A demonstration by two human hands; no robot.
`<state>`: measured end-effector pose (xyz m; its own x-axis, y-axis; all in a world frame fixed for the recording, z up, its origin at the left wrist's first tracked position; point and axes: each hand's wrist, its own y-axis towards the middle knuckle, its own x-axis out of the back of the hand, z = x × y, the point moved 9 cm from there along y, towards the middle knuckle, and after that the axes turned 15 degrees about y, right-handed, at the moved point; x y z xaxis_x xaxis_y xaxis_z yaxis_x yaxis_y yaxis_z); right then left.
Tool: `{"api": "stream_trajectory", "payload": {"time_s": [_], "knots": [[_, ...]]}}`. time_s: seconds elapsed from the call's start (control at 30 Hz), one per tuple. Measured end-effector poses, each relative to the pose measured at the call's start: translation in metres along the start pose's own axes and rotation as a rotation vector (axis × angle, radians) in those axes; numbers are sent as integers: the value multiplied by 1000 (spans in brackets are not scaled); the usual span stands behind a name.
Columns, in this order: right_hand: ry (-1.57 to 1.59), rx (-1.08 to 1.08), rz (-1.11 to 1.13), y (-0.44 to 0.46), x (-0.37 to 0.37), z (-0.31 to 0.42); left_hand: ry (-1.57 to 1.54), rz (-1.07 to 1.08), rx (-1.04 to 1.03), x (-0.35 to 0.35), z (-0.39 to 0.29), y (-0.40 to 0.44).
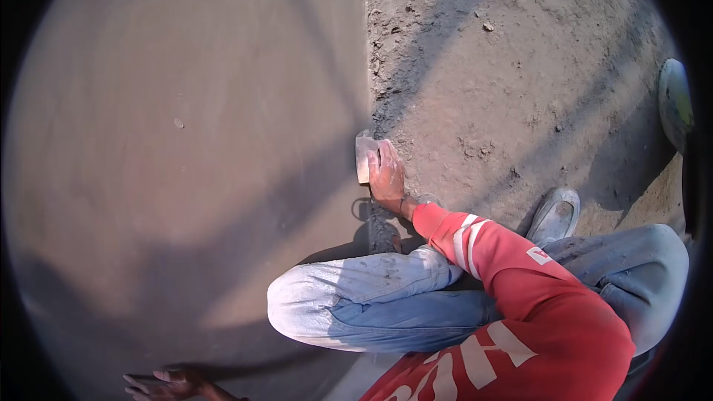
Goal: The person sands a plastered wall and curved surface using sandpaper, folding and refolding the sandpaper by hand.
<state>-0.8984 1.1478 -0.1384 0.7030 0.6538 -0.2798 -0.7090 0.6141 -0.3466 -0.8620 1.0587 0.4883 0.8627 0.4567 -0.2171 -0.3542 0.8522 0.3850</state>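
Two hands showed: the right hand (388, 174) near the clock's centre, the left hand (165, 386) past seven. One flat hand tool (363, 157) lay at the centre. Two denim trouser legs (386, 289) appeared, at six and nearly four, and one shoe (557, 215) showed plainly just past three. One red sleeve (505, 263), around four, bore two white stripes (463, 242).
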Motion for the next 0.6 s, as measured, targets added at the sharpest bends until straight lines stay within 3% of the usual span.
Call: {"api": "stream_trajectory", "payload": {"time_s": [0.07,0.1,0.2,0.3,0.4,0.47,0.6], "knots": [[-48,186,-188,56,12,6,-27,15,28,-4,-2,-9],[44,180,-183,97,25,43,-38,35,47,-6,-2,-17],[-141,94,-72,175,28,57,-73,93,61,-16,3,-27],[-175,-16,-20,111,4,21,-105,99,101,-27,6,-26],[-224,-83,-39,-37,-15,-46,-94,19,70,-23,1,-16],[-79,-209,195,-77,-15,-62,-78,-35,54,-21,-1,-12],[-97,78,-41,10,14,-14,-79,-60,61,-18,-4,-17]]}}
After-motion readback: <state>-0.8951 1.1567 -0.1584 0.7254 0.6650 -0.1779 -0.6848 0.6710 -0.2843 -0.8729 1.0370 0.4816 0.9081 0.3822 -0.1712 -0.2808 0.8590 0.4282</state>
